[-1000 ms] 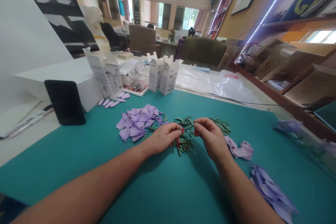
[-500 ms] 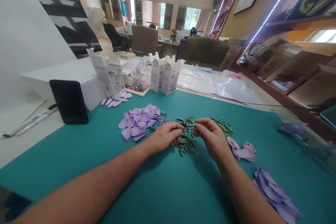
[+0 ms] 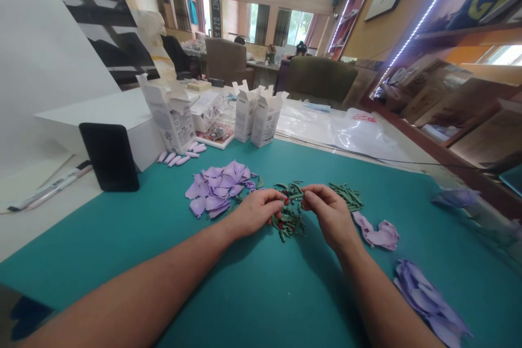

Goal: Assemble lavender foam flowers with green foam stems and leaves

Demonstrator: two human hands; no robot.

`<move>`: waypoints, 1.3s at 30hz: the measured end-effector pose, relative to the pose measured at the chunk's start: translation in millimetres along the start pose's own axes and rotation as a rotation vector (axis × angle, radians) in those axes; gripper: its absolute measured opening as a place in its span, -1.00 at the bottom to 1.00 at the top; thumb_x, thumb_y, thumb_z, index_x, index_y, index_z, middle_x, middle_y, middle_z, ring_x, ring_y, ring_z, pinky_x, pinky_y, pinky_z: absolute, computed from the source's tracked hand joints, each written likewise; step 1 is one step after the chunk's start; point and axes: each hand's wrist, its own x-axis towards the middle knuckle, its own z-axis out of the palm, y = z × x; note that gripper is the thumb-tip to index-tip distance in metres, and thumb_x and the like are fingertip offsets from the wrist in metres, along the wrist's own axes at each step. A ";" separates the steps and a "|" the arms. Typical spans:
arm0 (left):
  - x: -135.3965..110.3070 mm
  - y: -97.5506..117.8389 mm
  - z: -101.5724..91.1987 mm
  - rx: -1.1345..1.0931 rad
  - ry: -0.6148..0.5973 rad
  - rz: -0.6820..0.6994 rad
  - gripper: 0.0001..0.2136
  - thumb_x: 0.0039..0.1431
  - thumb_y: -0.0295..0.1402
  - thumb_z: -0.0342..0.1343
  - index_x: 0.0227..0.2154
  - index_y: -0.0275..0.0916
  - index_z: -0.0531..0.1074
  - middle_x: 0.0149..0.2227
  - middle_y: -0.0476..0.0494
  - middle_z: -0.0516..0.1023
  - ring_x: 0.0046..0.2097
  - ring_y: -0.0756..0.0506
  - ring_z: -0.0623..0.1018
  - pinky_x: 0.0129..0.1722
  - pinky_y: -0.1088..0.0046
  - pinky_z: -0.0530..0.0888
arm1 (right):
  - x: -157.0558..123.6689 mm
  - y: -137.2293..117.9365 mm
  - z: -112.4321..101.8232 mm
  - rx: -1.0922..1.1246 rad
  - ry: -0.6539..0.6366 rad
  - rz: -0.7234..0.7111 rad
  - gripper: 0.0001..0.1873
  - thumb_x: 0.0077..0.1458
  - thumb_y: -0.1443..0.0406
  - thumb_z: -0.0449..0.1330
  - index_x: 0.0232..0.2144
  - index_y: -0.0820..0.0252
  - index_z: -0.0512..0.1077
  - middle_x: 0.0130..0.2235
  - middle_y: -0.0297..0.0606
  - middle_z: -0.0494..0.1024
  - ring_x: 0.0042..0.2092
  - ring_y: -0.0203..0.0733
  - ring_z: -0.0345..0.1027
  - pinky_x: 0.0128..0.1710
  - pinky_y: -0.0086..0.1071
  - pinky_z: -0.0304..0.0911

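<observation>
Little has moved since half a second ago: both hands keep almost the same spot, and only the short green stem (image 3: 297, 196) in the right hand (image 3: 328, 215) tilts slightly differently. All places here are given from the lilac petal heap (image 3: 220, 182), which lies on the teal mat (image 3: 261, 293) covering the desk.

Right of the heap and a little nearer the person, the left hand (image 3: 256, 212) reaches in with thumb and index finger close together. A small red piece (image 3: 286, 201) shows at their tips; whether they grip it, one cannot tell. Farther right of the heap, the right hand pinches the green stem between thumb and index finger, one end pointing back toward the heap.

Green scraps (image 3: 290, 223) lie scattered right of the heap, partly under the left hand. Beyond them on that same side sit a bundle of green stems (image 3: 346, 196) and some pale pink petals (image 3: 377, 232); farther right and nearer the person is a stack of purple petals (image 3: 430, 299). Small pale lilac rolls (image 3: 179, 157) lie behind the heap to its left, with a dark phone (image 3: 110, 157) propped upright farther left. Two white cartons (image 3: 265, 122) stand open behind the heap.
</observation>
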 end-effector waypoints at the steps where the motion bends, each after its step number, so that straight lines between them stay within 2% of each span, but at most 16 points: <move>1: -0.4 0.6 0.0 0.001 0.002 0.001 -0.78 0.09 -0.36 0.01 -0.25 -0.33 0.46 -0.53 0.01 0.43 -0.54 0.04 0.34 -0.48 0.51 0.30 | -0.2 -0.5 0.4 -0.004 -0.005 -0.002 -0.76 -0.06 0.12 0.33 -0.37 0.15 0.52 -0.52 -0.38 0.46 -0.43 -0.27 0.28 -0.36 -0.37 0.20; 10: -1.2 1.2 0.0 0.032 0.008 0.006 -0.77 0.08 -0.35 0.01 -0.25 -0.33 0.47 -0.53 -0.01 0.43 -0.52 0.02 0.36 -0.46 0.50 0.31 | -0.6 -5.4 0.9 -0.077 -0.007 -0.017 -0.74 -0.11 0.12 0.33 -0.38 0.14 0.52 -0.51 -0.36 0.47 -0.43 -0.24 0.30 -0.38 -0.35 0.24; 17: -1.9 2.4 -1.0 0.103 0.022 0.032 -0.77 0.08 -0.34 0.01 -0.26 -0.31 0.48 -0.52 -0.01 0.45 -0.50 0.01 0.37 -0.43 0.49 0.32 | 0.0 -3.0 3.8 0.012 0.052 -0.040 -0.71 -0.16 0.16 0.38 -0.41 0.13 0.41 -0.54 -0.41 0.44 -0.47 -0.27 0.31 -0.44 -0.39 0.24; 23: -4.1 4.7 -0.3 0.134 0.040 0.045 -0.75 0.10 -0.32 -0.02 -0.27 -0.32 0.49 -0.52 -0.02 0.46 -0.47 -0.01 0.38 -0.39 0.48 0.33 | -1.7 -4.7 4.3 -0.043 0.068 -0.050 -0.71 -0.14 0.12 0.37 -0.43 0.15 0.44 -0.53 -0.37 0.48 -0.45 -0.23 0.35 -0.42 -0.36 0.26; 29: -7.0 6.2 -0.3 0.219 0.027 0.025 -0.74 0.12 -0.27 -0.05 -0.47 -0.31 0.47 -0.51 -0.04 0.44 -0.47 -0.01 0.36 -0.43 0.49 0.29 | -3.4 -5.5 5.8 -0.092 0.093 -0.059 -0.67 -0.13 0.07 0.36 -0.40 0.17 0.48 -0.50 -0.30 0.52 -0.43 -0.19 0.38 -0.41 -0.34 0.31; 39: -8.7 5.1 4.8 0.034 0.007 -0.019 -0.83 0.12 -0.32 -0.06 -0.48 -0.27 0.35 -0.52 -0.02 0.43 -0.52 0.02 0.40 -0.47 0.51 0.33 | -6.9 3.8 13.2 -0.078 0.094 -0.094 -0.61 -0.09 0.02 0.33 -0.30 0.12 0.40 -0.46 -0.28 0.54 -0.39 -0.12 0.43 -0.41 -0.28 0.34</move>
